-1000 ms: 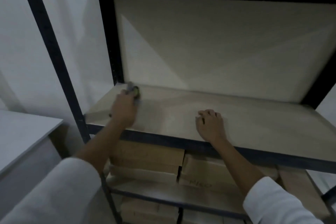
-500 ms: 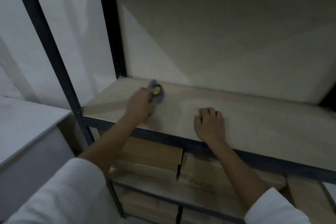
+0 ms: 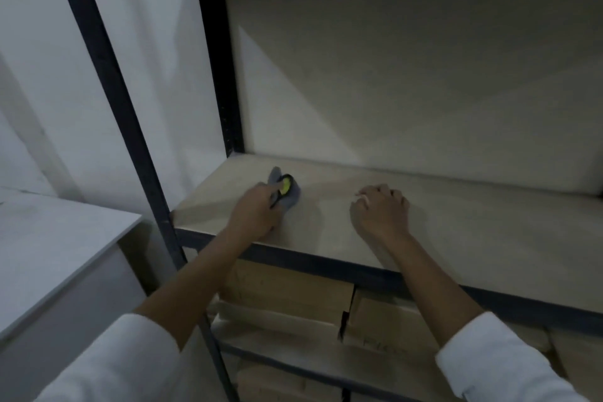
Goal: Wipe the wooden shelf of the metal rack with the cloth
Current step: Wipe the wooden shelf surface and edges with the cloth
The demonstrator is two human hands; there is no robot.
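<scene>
Grey fabric, the cloth point(image 3: 283, 192), sits bunched under the fingers of the left hand point(image 3: 257, 214), which clasps it and presses it flat onto the wooden shelf point(image 3: 473, 238); a yellow patch with a dark edge shows on the cloth just past the knuckles. Off to that hand's right, well apart from it, the right hand point(image 3: 380, 210) rests on the same board with fingers curled under in a loose fist, holding nothing and apparently bracing the body. Both forearms cross the dark front rail of the metal rack point(image 3: 107, 75), white sleeves pushed back.

Beyond the left hand lies the shelf's back left corner by the rear post; a long bare stretch of board runs away past the right hand. Below the wrists, cardboard boxes point(image 3: 287, 294) fill the lower tier, and a pale table point(image 3: 55, 254) stands outside the left arm.

Risks, as I judge them: the cloth is small and wadded, so strokes could leave unwiped strips, especially in the dim far right. The braced fist also covers a patch that will stay dusty unless it shifts.
</scene>
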